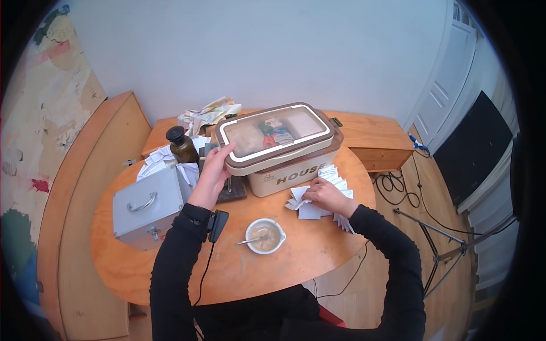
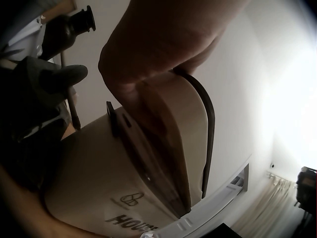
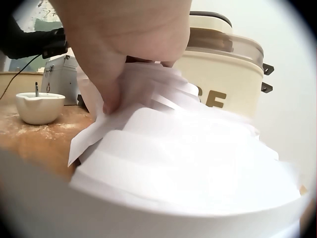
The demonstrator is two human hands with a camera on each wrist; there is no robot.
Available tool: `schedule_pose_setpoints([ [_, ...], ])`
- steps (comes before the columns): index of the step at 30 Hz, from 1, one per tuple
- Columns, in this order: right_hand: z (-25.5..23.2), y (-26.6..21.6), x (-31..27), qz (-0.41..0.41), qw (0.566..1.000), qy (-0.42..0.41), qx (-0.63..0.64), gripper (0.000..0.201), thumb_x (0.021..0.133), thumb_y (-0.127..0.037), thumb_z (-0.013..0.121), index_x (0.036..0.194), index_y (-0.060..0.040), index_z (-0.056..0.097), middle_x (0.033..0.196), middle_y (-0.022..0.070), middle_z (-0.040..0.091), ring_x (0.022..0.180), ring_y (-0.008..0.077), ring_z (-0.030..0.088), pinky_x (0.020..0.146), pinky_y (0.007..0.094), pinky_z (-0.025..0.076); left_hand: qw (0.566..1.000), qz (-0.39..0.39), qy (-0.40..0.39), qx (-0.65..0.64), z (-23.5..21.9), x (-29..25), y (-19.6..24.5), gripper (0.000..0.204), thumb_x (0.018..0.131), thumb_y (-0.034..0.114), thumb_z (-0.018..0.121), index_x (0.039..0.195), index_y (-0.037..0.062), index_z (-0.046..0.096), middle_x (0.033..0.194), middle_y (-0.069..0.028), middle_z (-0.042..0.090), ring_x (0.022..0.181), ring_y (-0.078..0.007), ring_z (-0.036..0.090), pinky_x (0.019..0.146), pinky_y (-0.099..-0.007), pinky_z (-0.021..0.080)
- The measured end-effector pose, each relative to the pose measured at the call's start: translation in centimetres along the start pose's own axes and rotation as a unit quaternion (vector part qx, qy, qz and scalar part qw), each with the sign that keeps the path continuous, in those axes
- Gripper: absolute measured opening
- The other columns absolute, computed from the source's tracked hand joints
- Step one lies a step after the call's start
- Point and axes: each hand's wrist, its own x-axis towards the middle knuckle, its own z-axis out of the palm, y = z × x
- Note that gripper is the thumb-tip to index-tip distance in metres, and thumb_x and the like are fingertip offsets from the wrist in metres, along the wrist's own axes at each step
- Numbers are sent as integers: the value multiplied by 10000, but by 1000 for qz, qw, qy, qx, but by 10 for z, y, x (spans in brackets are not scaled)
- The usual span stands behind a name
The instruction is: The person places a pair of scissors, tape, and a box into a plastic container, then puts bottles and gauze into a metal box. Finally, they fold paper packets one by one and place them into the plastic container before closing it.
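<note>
The left hand [image 1: 213, 173] grips the left end of the brown-rimmed upper part [image 1: 273, 136] of a cream box [image 1: 273, 181] marked HOUSE. That part has a clear window and sits tilted, its left end raised off the box. In the left wrist view the hand [image 2: 163, 44] has its fingers in the gap beneath the raised part [image 2: 190, 119], above the box [image 2: 94, 173]. In front of the box, the right hand [image 1: 330, 196] pinches white folded paper [image 1: 310, 211]. The right wrist view shows thumb and fingers of that hand [image 3: 126, 37] around the layered sheets [image 3: 168, 144].
A white bowl [image 1: 275, 244] with a spoon stands near the front edge. At left are a silver case [image 1: 139, 207], a dark bottle [image 1: 182, 146] and more white papers [image 1: 153, 165]. Crumpled wrapping [image 1: 210, 113] lies behind. A tripod [image 1: 462, 250] and cables are on the floor at right.
</note>
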Motion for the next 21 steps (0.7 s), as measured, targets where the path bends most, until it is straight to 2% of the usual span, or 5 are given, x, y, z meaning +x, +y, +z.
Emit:
schedule_pose_setpoints([
  [5, -26, -25, 7, 22, 997, 65, 48, 212, 696, -55, 712, 901, -93, 674, 852, 53, 670, 871, 244, 621, 838, 348, 449, 1000, 1, 2, -21, 0, -1, 4, 422, 885, 247, 680, 1188, 4, 514, 1103, -113, 634, 965, -197, 661, 763, -355, 563],
  [11, -39, -35, 19, 45, 987, 86, 127, 213, 705, -54, 714, 911, -69, 665, 807, 99, 656, 817, 317, 626, 735, 412, 490, 998, 25, 30, -42, -2, -2, 8, 429, 877, 233, 680, 1210, 12, 521, 1127, -110, 633, 996, -218, 655, 802, -378, 559],
  [17, -22, -23, 33, 123, 986, 19, 112, 219, 740, -121, 722, 937, -48, 663, 846, 139, 666, 830, 342, 637, 716, 426, 504, 998, 54, 16, -33, -5, -21, 32, 438, 886, 256, 660, 1207, -19, 545, 1115, -117, 653, 993, -216, 661, 811, -358, 560],
  [21, -16, -24, 44, 108, 989, -34, 91, 230, 752, -132, 721, 961, -51, 667, 887, 135, 673, 863, 340, 641, 734, 425, 507, 998, 46, 31, -25, -16, -27, 32, 411, 886, 251, 660, 1180, -20, 565, 1092, -120, 660, 962, -215, 672, 789, -366, 566],
])
